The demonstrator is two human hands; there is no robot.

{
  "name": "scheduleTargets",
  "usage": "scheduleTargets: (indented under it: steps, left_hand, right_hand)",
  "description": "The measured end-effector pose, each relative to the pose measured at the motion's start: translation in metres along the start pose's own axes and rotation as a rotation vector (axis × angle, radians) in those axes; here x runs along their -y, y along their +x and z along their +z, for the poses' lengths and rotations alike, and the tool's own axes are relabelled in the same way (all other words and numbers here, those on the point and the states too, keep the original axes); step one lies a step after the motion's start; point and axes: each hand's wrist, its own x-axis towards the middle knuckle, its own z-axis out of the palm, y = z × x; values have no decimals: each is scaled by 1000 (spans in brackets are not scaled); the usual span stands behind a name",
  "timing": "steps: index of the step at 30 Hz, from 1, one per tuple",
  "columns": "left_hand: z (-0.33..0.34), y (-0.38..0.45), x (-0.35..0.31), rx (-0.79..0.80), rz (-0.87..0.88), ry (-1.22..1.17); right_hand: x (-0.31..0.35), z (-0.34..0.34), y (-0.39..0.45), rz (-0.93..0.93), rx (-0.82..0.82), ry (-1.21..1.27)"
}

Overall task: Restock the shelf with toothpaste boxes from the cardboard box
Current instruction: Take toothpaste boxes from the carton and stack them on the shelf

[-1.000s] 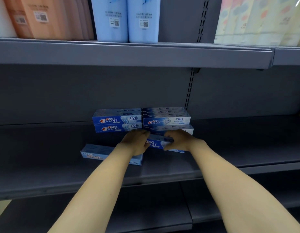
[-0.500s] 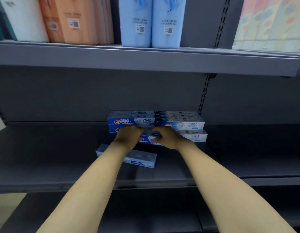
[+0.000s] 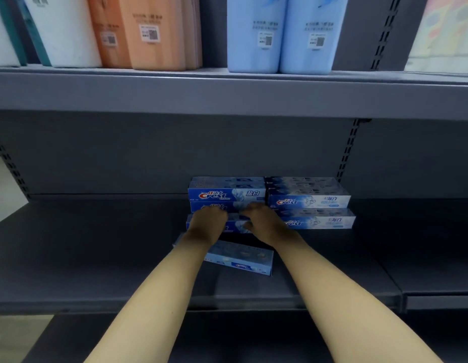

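Observation:
Blue Crest toothpaste boxes are stacked at the back of the grey middle shelf (image 3: 96, 258): a left stack (image 3: 225, 193) and a right stack (image 3: 310, 201). Both my hands hold one more blue toothpaste box (image 3: 236, 224) against the front of the left stack, my left hand (image 3: 208, 225) on its left part and my right hand (image 3: 264, 222) on its right end. A pale blue toothpaste box (image 3: 240, 259) lies loose and askew on the shelf just in front, partly under my left wrist. The cardboard box is out of view.
The upper shelf (image 3: 227, 93) carries white and teal packs (image 3: 57, 30), orange packs (image 3: 146, 32), two light blue packs (image 3: 282, 32) and pastel packs (image 3: 445, 30). A slotted upright (image 3: 346, 150) runs behind the right stack. A lower shelf (image 3: 227, 339) lies below.
My hands have carried the blue box up and back from the shelf front to the face of the left stack. The view has shifted so the boxes sit further right.

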Motion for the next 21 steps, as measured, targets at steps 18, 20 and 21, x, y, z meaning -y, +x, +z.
scheduleTargets:
  steps: [18, 20, 21]
  left_hand:
    - [14, 41, 13, -48, 41, 31]
    - [15, 42, 13, -80, 39, 45]
    - [15, 43, 13, -95, 40, 45]
  right_hand:
    - [-1, 14, 33, 112, -72, -223]
    - [-1, 13, 35, 122, -68, -232]
    - [-1, 13, 36, 130, -66, -232]
